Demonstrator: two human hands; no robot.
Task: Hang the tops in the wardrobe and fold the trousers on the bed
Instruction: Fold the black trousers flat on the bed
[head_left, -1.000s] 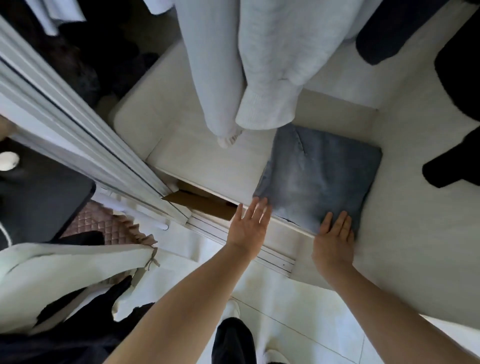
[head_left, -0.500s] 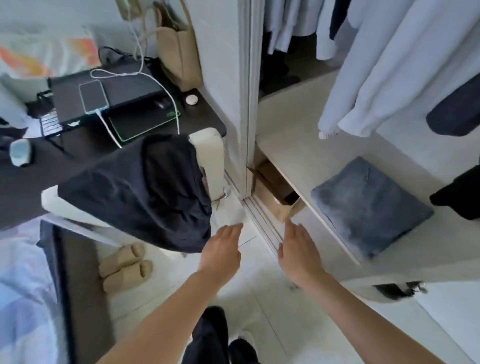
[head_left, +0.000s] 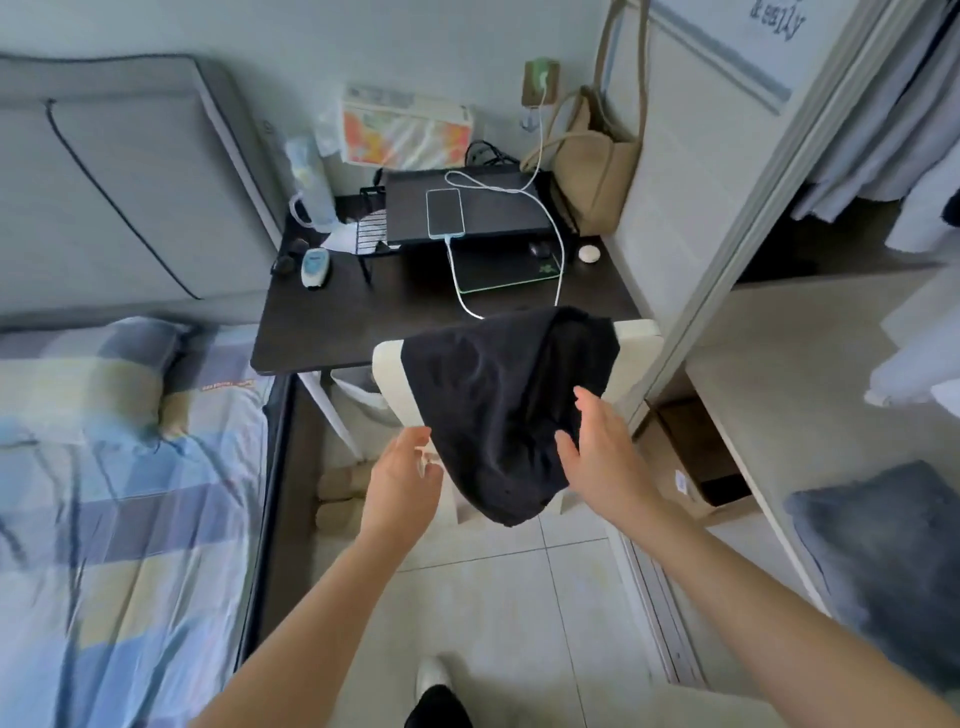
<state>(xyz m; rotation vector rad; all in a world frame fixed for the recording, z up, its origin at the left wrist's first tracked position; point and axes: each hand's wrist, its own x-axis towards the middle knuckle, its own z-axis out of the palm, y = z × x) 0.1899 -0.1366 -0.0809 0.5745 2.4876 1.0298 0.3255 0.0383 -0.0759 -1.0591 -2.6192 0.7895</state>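
A black garment (head_left: 498, 395) is draped over the back of a white chair (head_left: 636, 338) in front of the desk. My left hand (head_left: 402, 480) hovers open at the garment's lower left edge. My right hand (head_left: 597, 457) is open at its right side, fingers spread, just in front of the cloth. Neither hand grips anything. On the wardrobe shelf (head_left: 779, 395) at the right lie folded grey trousers (head_left: 883, 540). Pale tops (head_left: 883, 171) hang inside the wardrobe. The bed (head_left: 119, 493) with a checked sheet fills the left.
A dark desk (head_left: 332, 322) holds a laptop, a phone on a white cable and small items. A tan bag (head_left: 592, 166) hangs by the wardrobe's sliding door frame (head_left: 727, 270). A cardboard box (head_left: 696, 452) sits under the shelf. Slippers (head_left: 337, 493) lie beside the chair.
My view has swung left from the wardrobe shelf to the chair and bed. Both hands left the folded grey trousers and now reach out at the black garment.
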